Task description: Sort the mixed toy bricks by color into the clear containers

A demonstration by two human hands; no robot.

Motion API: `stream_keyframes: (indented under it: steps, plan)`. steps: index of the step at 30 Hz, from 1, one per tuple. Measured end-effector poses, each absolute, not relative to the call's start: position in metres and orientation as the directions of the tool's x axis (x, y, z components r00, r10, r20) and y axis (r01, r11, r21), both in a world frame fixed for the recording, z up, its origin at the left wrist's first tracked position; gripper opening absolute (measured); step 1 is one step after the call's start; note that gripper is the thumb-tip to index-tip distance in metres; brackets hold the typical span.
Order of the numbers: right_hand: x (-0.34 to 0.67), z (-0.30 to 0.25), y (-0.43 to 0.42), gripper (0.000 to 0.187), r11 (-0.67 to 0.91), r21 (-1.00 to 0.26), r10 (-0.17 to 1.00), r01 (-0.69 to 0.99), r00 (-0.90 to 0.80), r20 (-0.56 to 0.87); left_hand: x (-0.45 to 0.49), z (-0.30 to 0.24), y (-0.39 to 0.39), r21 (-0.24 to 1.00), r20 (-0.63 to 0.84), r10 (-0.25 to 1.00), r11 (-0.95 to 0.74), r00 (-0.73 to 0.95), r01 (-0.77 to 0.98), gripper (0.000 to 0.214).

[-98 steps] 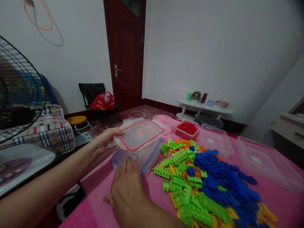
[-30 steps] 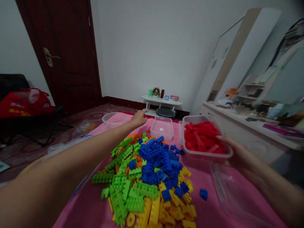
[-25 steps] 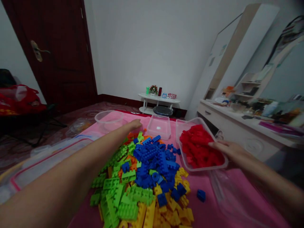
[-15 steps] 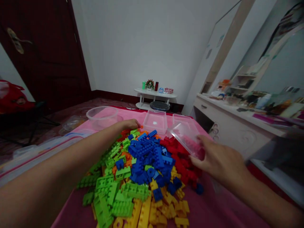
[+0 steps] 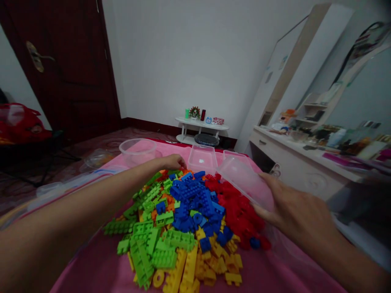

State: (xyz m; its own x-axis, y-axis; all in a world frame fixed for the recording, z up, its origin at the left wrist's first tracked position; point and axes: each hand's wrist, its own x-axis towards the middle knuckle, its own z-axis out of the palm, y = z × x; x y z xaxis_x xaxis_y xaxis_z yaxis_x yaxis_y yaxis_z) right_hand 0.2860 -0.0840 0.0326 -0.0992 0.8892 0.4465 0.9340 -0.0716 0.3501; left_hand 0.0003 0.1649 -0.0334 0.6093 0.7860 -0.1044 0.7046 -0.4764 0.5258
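Note:
My right hand [image 5: 293, 203] grips a clear plastic box [image 5: 241, 173] by its near side, tilted above the red building blocks [image 5: 235, 207]. My left hand [image 5: 176, 162] reaches to the far edge of the pile, beside orange blocks [image 5: 187, 171]. Its fingers are curled and pressed together; whatever they hold is hidden. Between my arms lie blue blocks [image 5: 194, 195] in the middle, green blocks [image 5: 149, 240] on the left and yellow blocks [image 5: 214, 260] nearest me.
On the pink cloth [image 5: 244, 270] stand a round clear tub [image 5: 137, 151] at the back left and two rectangular clear boxes, one [image 5: 202, 156] straight ahead. Clear plastic bags [image 5: 70, 183] lie at the left edge. A white dressing table [image 5: 299, 162] stands on the right.
The box in my right hand has shifted slightly right, and more red blocks show beneath it. My left hand stays at the pile's far edge, fingers now more curled. The whole view has shifted slightly.

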Motion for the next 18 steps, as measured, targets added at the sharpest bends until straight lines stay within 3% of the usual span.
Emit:
stream_keyframes:
  steps: [5,8,11,13,15,18]
  plan:
    - [0.295,0.042,-0.086,0.066,-0.034,0.239,0.916,0.970,-0.066,0.395,0.002,-0.014,0.140,0.493,0.104,0.785,-0.574,0.611,0.654,0.043]
    - [0.294,0.051,-0.084,0.068,-0.012,0.088,0.883,0.996,-0.031,0.467,0.008,0.001,0.116,0.628,0.206,0.747,-0.596,0.632,0.501,0.040]
    - [0.282,0.061,-0.077,0.073,0.037,-0.203,0.813,0.979,0.088,0.575,0.016,0.021,0.086,0.825,0.216,0.726,-0.493,0.653,0.275,0.056]
    - [0.268,0.066,-0.070,0.069,0.139,-0.492,0.814,0.860,0.184,0.551,0.021,0.037,0.065,0.927,0.185,0.692,-0.358,0.698,0.110,0.065]
    - [0.251,0.068,-0.062,0.064,0.244,-0.732,0.855,0.636,0.216,0.472,0.024,0.051,0.047,0.967,0.175,0.658,-0.254,0.732,-0.002,0.063]
    - [0.225,0.063,-0.052,0.063,0.298,-0.892,0.911,0.339,0.178,0.372,0.023,0.059,0.038,0.969,0.173,0.767,-0.245,0.618,0.033,0.052]
